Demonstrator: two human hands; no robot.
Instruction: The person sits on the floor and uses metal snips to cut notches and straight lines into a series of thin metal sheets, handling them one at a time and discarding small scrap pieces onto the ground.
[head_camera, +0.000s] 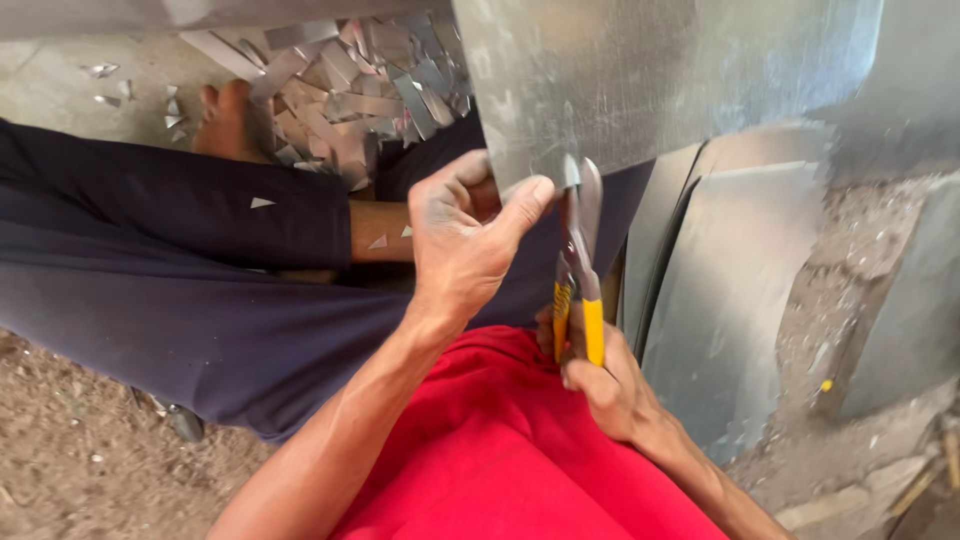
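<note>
Red cloth (500, 450) fills the bottom centre, closest to the lens, both forearms running over it.

Right hand (600, 385): grip clamped round the yellow handles of the tin snips (580, 270). Handles squeezed nearly together. Blades point up, tips at the bottom edge of the metal sheet (640, 80); can't tell how far the blades have bitten in.

Left hand (465, 240): grip pinched on the sheet's lower edge, thumb on the near face, fingers curled behind, just left of the snip blades. Hand is grey with dust.

Sheet itself: dull galvanised, held up in front of the person, fills the top centre and right, its lower edge between the two hands.

Around it:
- dark trouser leg (170, 260) stretched across the left, a few small triangular metal chips lying on it
- bare foot (225, 120) upper left, touching the scrap
- pile of cut metal strips (350, 90) on the ground beyond the foot, top centre
- more curved metal sheets (730, 290) stacked leaning on the right, just beside the snips
- dirt ground (60, 470) bottom left, scattered chips top left
</note>
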